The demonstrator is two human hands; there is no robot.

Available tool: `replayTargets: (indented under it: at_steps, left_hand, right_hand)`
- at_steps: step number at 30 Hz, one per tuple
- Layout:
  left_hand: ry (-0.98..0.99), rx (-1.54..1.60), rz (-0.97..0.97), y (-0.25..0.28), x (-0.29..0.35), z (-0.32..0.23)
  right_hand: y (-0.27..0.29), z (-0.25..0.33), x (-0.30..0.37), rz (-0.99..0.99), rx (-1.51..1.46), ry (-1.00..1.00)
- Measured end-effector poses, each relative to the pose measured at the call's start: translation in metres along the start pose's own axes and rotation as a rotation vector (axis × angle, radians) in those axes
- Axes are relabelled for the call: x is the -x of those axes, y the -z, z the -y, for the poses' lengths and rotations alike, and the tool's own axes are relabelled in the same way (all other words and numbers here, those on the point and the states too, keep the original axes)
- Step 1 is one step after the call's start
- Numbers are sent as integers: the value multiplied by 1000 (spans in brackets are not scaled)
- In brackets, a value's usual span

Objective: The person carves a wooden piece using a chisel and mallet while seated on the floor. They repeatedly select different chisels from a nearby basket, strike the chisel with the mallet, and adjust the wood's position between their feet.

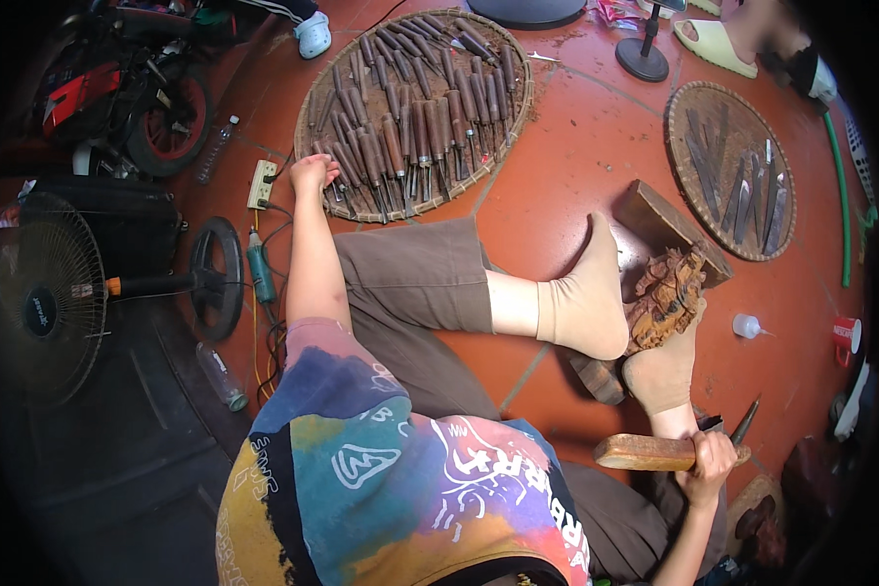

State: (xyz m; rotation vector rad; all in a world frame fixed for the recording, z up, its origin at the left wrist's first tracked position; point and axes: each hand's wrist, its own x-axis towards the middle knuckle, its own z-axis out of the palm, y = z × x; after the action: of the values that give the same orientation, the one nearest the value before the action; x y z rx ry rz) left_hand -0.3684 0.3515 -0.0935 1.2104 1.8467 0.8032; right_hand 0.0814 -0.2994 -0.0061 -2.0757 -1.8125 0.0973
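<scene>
My left hand (314, 174) is at the left rim of a round woven tray (525, 98), its fingers partly bent beside the nearest tools. No tool shows clearly in it. Wood-handled carving chisels (400, 146) lie crowded on that tray, most with blades toward me. My right hand (715, 457) is closed around a flat wooden mallet (645, 452), held level above my right leg. Just beyond that hand a dark pointed tool (747, 420) sticks up; whether I hold it is unclear. A knotty brown wood carving (666, 298) sits between my socked feet (588, 303).
Wooden blocks (669, 230) lie around the carving. A second tray (674, 146) at right holds flat blades. Nearby are a small white bottle (746, 325), a red mug (846, 340), a power strip (262, 184) with cables, a fan (44, 303) and a motorbike (137, 107).
</scene>
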Motion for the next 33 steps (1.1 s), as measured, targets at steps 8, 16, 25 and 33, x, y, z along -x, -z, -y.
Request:
replayTargets:
  at_steps: [8, 16, 25, 33]
  left_hand:
    - [60, -54, 32, -11, 9, -5]
    - [54, 115, -238, 18, -15, 9]
    - [52, 327, -474, 21, -33, 23]
    - [-54, 210, 109, -25, 12, -10]
  right_hand:
    - [2, -1, 1, -5, 3, -9]
    - [6, 0, 3, -1, 1, -32]
    - [7, -7, 6, 8, 1, -45]
    - [7, -7, 5, -14, 0, -27]
